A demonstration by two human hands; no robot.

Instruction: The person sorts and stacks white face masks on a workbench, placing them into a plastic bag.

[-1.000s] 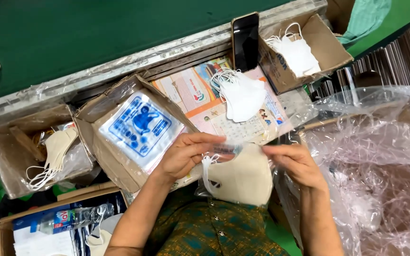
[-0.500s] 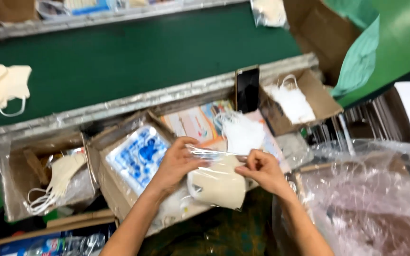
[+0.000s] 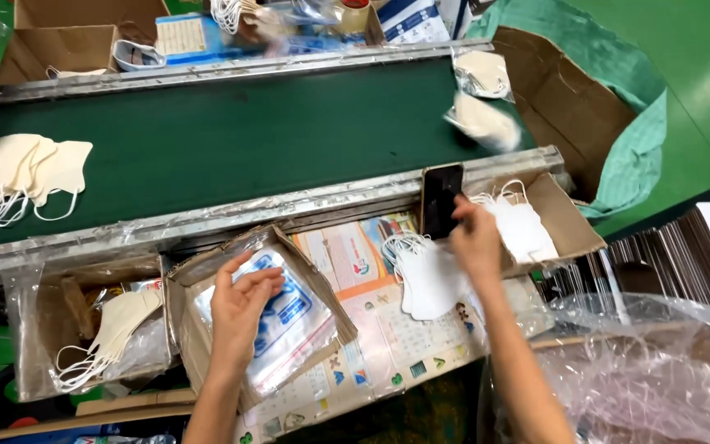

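- A heap of cream masks (image 3: 18, 177) lies on the green belt (image 3: 232, 136) at its far left edge, loops hanging towards the near rail.
- Below the belt's near rail, at the left end, a plastic-lined box (image 3: 84, 329) holds more cream masks, standing on edge.
- Next along, an open carton (image 3: 186, 284) holds a stack of clear bags (image 3: 293, 329) printed in blue.
- The left hand (image 3: 240, 308) lies over the top bag, fingers (image 3: 260, 284) loosely spread and curled, tips touching the plastic; whether it pinches the bag I cannot tell.
- A printed sheet (image 3: 371, 321) covers the desk between the carton and the right edge.
- A pile of white masks (image 3: 429, 279) lies on that sheet, just right of the carton.
- A dark phone (image 3: 440, 197) stands propped against the near rail, above the white masks.
- The right hand (image 3: 474, 238) is raised just right of the phone, over the white masks, blurred; its fingers look drawn together, and nothing shows in its grip.
- A second box (image 3: 569, 222) at the desk's right corner holds more white masks (image 3: 523, 226).
- Two bagged masks (image 3: 482, 99) lie at the belt's right end.
- Crumpled clear plastic (image 3: 659, 370) fills the lower right.
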